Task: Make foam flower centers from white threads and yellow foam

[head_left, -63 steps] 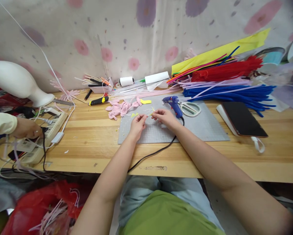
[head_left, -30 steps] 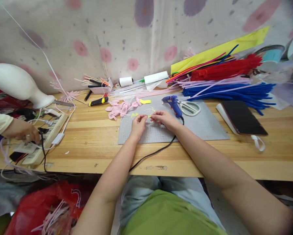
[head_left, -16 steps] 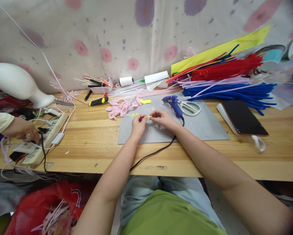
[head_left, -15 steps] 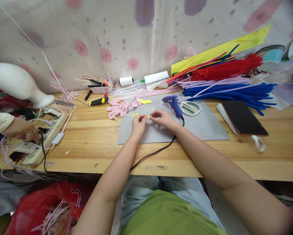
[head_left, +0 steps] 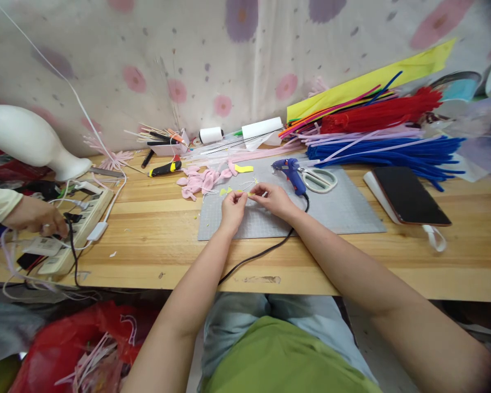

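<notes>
Our left hand (head_left: pixel 233 210) and right hand (head_left: pixel 273 200) both pinch a tiny yellow piece (head_left: pixel 250 194) over the grey mat (head_left: pixel 331 210); reads as mid-step. Pink pieces (head_left: pixel 200 181) lie piled, seemingly shaped; yellow strip (head_left: pixel 244 169) looks unused.

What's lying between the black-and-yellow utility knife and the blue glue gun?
In the head view, a cluster of pink pieces and a yellow strip lie between the utility knife and the glue gun.

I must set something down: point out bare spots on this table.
Bare wood, bar small scraps, lies between power strip and gray mat; the mat's right end, between scissors and phone, is free. Crowded: pink pieces beyond the left hand, glue gun beyond the right hand, blue stems behind.
</notes>
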Demonstrator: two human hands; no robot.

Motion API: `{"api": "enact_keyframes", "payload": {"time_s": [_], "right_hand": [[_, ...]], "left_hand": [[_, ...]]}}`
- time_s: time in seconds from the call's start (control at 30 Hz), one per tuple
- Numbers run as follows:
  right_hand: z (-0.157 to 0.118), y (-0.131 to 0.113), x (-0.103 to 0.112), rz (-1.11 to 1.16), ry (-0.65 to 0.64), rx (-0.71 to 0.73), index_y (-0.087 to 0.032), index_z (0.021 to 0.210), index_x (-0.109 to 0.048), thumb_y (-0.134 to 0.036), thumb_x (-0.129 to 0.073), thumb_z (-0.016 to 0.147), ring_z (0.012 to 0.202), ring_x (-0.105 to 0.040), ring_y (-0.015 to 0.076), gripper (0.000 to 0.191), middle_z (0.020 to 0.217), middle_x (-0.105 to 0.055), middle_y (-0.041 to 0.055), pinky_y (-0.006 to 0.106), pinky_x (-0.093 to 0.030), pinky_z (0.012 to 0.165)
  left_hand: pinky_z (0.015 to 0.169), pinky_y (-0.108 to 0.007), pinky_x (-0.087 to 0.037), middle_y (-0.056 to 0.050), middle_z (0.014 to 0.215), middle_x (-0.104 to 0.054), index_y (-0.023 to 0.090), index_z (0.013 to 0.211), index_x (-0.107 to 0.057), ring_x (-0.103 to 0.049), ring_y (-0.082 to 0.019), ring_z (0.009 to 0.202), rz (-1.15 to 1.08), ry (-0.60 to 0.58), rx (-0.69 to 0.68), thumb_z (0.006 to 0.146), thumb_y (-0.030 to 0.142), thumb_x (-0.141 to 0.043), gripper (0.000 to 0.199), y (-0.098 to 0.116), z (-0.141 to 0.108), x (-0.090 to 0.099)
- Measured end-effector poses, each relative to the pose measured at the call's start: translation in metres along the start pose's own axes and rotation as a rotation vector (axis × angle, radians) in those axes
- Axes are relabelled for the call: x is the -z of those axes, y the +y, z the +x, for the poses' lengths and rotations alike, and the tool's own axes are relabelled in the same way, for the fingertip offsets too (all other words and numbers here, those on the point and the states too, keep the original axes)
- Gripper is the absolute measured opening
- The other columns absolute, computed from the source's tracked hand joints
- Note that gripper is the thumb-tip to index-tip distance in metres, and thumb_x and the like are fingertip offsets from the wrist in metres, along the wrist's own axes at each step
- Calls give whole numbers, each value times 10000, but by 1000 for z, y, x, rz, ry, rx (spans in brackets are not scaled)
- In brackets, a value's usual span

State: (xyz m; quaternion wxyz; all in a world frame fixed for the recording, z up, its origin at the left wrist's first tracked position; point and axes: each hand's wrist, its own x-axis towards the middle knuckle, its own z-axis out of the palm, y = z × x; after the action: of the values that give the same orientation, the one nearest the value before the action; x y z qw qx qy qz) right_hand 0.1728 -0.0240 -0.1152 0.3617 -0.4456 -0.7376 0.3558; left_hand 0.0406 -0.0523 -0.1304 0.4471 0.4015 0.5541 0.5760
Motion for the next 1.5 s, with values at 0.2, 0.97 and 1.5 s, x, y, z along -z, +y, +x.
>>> {"api": "enact_keyframes", "payload": {"time_s": [0.2,0.97,1.5], "right_hand": [[0,2,0,-4,1,19,-191,758,-627,-358,-574,756,689,-560,131,175,749,-650,15,260,-414,643],[0,5,-1,33,-8,34,-179,754,-616,-337,-548,756,677,-555,126,172,736,-637,16,255,-409,631],[3,2,-3,40,101,-28,-173,734,-616,-287,-555,734,675,-567,132,130,750,-657,25,264,-421,638]], "left_hand": [[551,-191,-336,36,597,-510,154,680,-572,-451,-67,578,4,2,7,680,282,-668,160,0,1,0],[546,-185,-368,14,663,-564,150,720,-596,-481,-68,598,-6,-14,-65,688,199,-637,71,1,-2,0],[555,-205,-324,38,583,-505,146,682,-593,-404,-63,553,59,-14,-150,648,229,-648,106,-2,2,-1]]}}
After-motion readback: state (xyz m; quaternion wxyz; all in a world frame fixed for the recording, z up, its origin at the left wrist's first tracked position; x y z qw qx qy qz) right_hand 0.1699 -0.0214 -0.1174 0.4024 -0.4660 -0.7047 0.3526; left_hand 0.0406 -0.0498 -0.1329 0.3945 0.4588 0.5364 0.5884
